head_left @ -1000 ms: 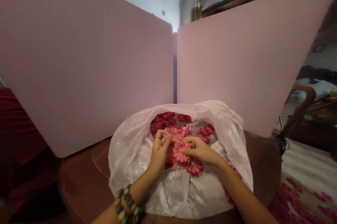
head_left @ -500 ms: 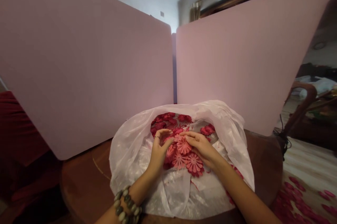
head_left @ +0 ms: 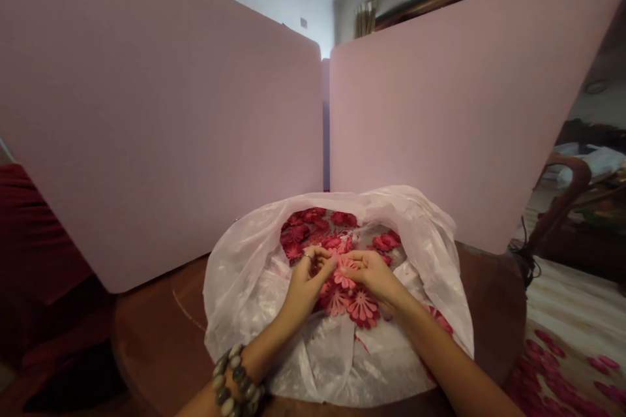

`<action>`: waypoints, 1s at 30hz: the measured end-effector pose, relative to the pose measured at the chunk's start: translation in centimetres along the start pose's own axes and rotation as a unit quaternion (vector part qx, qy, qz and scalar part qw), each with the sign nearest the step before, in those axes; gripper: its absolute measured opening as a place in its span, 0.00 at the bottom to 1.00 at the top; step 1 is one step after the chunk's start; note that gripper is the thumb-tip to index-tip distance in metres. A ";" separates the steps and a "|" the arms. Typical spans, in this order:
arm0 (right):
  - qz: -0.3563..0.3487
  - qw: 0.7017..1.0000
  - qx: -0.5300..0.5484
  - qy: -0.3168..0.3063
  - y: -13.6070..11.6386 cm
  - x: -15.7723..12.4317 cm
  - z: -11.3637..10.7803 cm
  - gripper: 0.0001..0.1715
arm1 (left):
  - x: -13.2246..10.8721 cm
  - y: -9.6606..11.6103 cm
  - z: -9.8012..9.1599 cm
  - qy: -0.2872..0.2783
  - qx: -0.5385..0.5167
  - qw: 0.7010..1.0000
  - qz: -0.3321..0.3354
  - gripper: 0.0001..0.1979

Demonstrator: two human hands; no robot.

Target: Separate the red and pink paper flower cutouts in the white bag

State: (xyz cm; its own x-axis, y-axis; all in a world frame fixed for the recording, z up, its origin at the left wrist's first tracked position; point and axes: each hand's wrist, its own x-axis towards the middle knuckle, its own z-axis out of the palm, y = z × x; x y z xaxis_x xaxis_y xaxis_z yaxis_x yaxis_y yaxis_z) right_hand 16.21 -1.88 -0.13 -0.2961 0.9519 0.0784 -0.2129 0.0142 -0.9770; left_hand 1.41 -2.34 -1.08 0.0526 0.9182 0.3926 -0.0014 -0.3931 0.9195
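Observation:
A white plastic bag lies open, with pink and red flower cutouts in its mouth. My left hand, a ring on one finger and a beaded bracelet at the wrist, pinches the left edge of a pink flower. From the right, my right hand closes its fingers on the same flower. More pink flowers lie just below my fingers. Darker red flowers sit deeper in the bag, behind my hands.
The bag rests on a round brown table. Two tall pink panels stand behind it, meeting near the middle. A wooden chair and scattered pink petals on the floor are at the right.
My left hand has moved right, nearer my right hand, and its thumb has closed onto the pink flower. The flower sits slightly farther right. The view has shifted a little.

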 end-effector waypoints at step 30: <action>-0.026 0.999 -0.036 0.007 -0.6 -0.9 1.1 0.24 | -0.2 0.7 0.1 0.046 -0.038 0.998 -0.026 0.10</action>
State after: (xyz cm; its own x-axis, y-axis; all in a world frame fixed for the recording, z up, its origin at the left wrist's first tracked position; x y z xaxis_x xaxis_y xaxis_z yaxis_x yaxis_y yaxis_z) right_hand 15.62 -3.06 0.60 -0.2724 0.9538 0.1270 -0.1593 0.0855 -0.9835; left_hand 1.52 -2.84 -0.48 -0.0369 0.9391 0.3416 -0.0770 -0.3435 0.9360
